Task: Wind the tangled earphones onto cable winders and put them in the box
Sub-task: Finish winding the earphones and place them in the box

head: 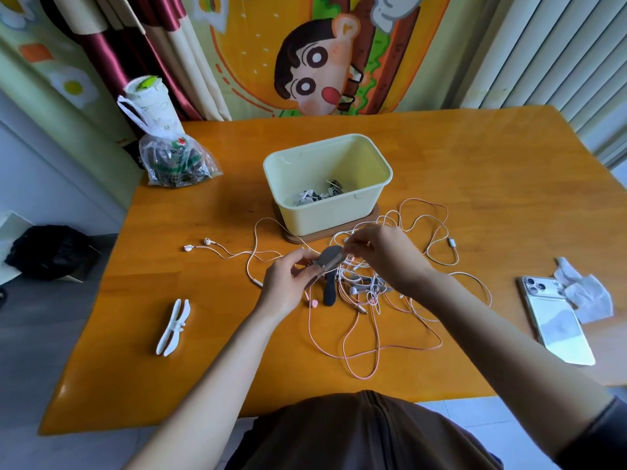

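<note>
Holding a grey cable winder (328, 257) just in front of the box (327, 184), your left hand (288, 283) grips its lower end while your right hand (381, 254) pinches a thin cable at its upper end. Tangled earphones (373, 293) sprawl in front of the box and to its right, under your hands. Wound earphones (319, 195) already lie inside the box. A white winder (173, 327) rests well left of the box, nearer you.

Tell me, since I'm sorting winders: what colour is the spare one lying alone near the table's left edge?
White; the spare winder shows clearly in the head view.
</note>
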The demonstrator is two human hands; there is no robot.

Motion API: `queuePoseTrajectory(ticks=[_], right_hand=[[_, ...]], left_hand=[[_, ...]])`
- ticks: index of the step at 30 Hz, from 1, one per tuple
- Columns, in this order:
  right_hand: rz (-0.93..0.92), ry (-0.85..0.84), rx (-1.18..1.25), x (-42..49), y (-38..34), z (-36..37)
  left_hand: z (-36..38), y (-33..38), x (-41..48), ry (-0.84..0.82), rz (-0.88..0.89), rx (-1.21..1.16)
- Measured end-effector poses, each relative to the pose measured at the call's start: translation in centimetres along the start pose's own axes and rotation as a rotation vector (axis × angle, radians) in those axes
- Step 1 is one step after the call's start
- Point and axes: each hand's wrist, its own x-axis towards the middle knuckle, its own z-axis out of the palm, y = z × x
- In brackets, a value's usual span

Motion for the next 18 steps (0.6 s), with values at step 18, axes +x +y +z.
queuePoseTrajectory(ticks=[18], right_hand=[[0.249,0.049,0.740,-0.2,0.6,2.5]], left_hand=[[0.2,2.1,0.0,-0.170,-0.216,-0.997]])
